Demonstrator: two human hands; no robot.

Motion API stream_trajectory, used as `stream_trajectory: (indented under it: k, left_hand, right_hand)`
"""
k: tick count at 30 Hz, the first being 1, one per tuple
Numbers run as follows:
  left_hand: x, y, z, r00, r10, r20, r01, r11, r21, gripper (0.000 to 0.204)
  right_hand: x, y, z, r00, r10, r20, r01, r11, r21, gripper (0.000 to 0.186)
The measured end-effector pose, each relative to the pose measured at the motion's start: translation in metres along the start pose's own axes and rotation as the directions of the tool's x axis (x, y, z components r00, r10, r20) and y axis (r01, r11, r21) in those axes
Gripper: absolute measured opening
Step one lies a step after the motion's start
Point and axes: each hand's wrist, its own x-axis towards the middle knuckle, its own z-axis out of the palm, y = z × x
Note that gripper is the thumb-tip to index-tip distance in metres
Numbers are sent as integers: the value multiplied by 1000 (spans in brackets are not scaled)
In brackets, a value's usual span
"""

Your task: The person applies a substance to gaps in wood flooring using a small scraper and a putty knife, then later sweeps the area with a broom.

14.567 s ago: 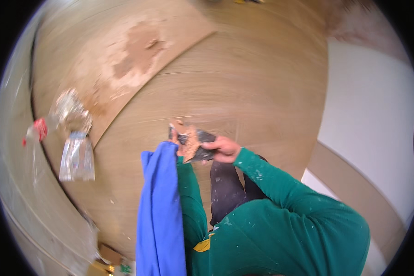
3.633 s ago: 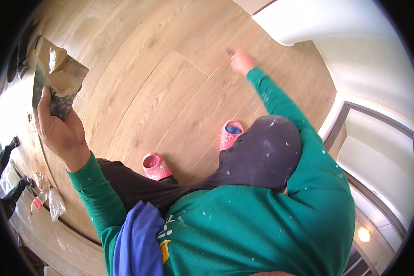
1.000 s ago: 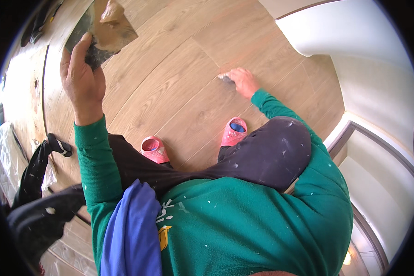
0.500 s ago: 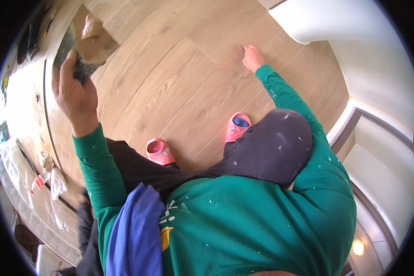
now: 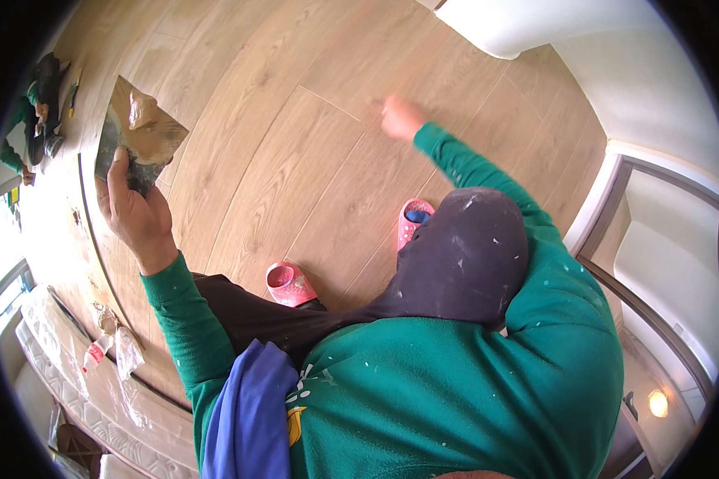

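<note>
My left hand (image 5: 136, 209) is raised at the left, thumb and fingers gripping a square, stained metal plate (image 5: 165, 137) that carries a beige lump of putty (image 5: 142, 112). My right hand (image 5: 401, 118) reaches over the wood-look floor (image 5: 311, 160), its fingers bent and blurred; whatever small thing they may hold is too smeared to name. My knee in dark, spattered trousers (image 5: 463, 255) lies below that arm, and my feet in pink slippers (image 5: 291, 283) rest on the floor. A blue cloth (image 5: 248, 415) hangs at my front.
A co-worker (image 5: 44, 104) in green sleeves and dark trousers is at the upper left. At lower left lie foil and plastic packaging (image 5: 128, 351) and a plastic-wrapped padded panel (image 5: 60, 351). A white wall (image 5: 631, 88) and a framed doorway (image 5: 665, 263) stand on the right.
My right hand has shifted left since half a second ago. The plate in my left hand sits lower in view. The co-worker's dark legs, earlier at lower left, are gone from there.
</note>
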Motion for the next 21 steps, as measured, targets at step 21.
stream_trajectory:
  k: [21]
  left_hand:
    - [-27,-13,52,968,-145,205,163,984,-73,33]
  right_hand:
    - [-36,-13,-27,964,-99,248,-138,613,778,28]
